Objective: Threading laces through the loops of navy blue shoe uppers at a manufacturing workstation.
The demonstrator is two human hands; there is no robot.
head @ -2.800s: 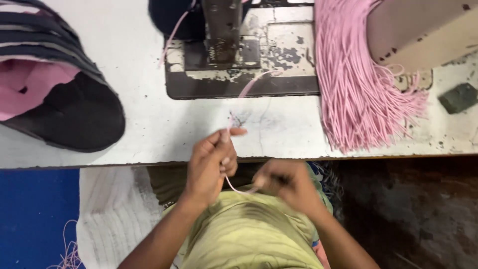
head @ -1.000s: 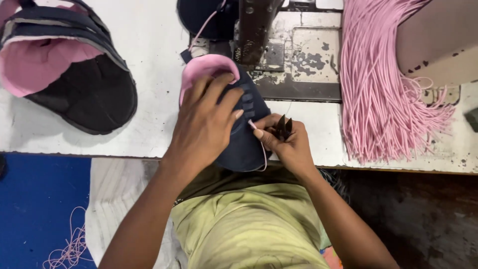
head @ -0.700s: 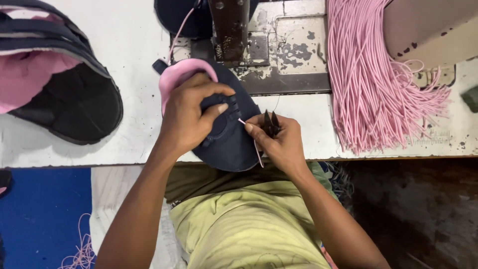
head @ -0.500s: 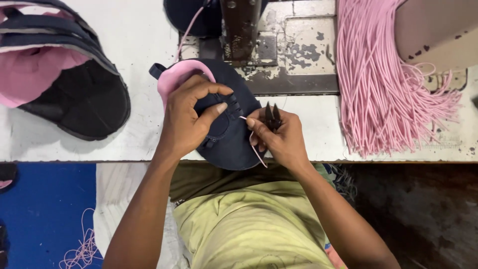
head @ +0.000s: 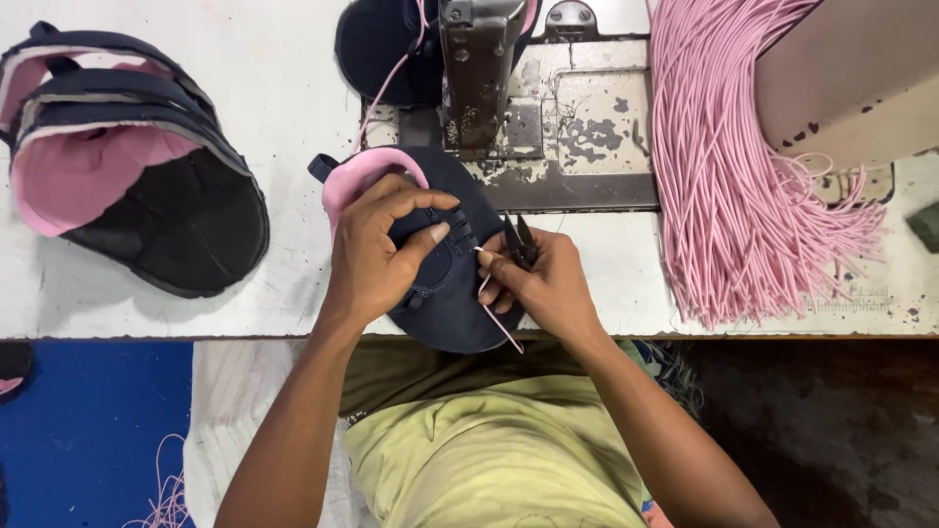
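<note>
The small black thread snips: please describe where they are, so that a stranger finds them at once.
Start at the sewing machine at the top centre, then go down to the dark blue shoe upper at the table edge. The snips stick up from the right hand, the only pointed metal tool among cloth and cords.

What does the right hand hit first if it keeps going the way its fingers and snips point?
The right hand points up and left, small black snips in its grip. Fingers angle toward the dark blue shoe upper held by the left hand; snip tips aim toward the sewing machine bed. Likely the upper first; depth unclear.
</note>
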